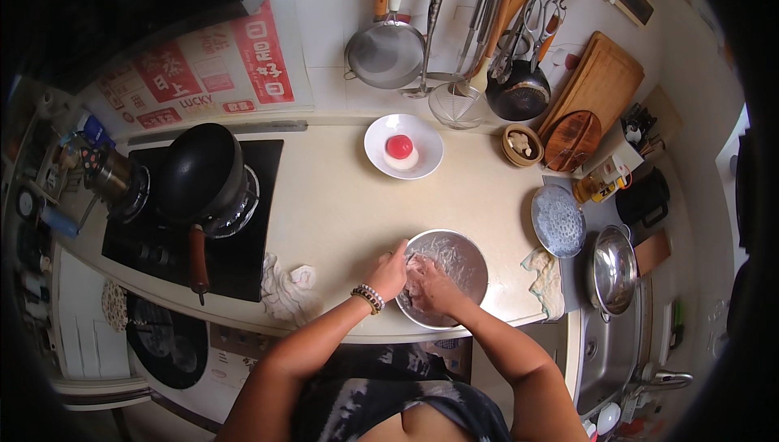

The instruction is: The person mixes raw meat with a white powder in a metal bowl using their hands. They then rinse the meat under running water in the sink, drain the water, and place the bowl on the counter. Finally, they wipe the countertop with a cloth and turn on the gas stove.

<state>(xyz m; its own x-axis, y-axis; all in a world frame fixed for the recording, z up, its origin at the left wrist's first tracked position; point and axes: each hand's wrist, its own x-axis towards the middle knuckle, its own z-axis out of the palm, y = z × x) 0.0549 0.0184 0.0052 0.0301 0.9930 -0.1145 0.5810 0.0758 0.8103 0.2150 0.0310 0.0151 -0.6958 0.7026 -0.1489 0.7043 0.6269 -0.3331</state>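
A round metal mixing bowl (471, 259) stands at the counter's front edge, its inner wall smeared with pale, wet residue. My left hand (389, 273), with bead bracelets at the wrist, grips the bowl's left rim, the thumb pointing up along it. Inside the bowl, my right hand (433, 288) presses its fingers into a soft, pinkish-white mass (416, 265), perhaps dough or minced meat. The right fingertips are partly hidden in it. Farther back on the counter sits a white bowl (372, 148) holding a round red piece on a pale one.
A black wok (201, 168) rests on the gas hob at left, its handle towards me. Crumpled cloths (289, 287) lie left and right of the mixing bowl. At right are a grey plate (558, 221), a steel pan (614, 271) and the sink (608, 357). Utensils hang behind.
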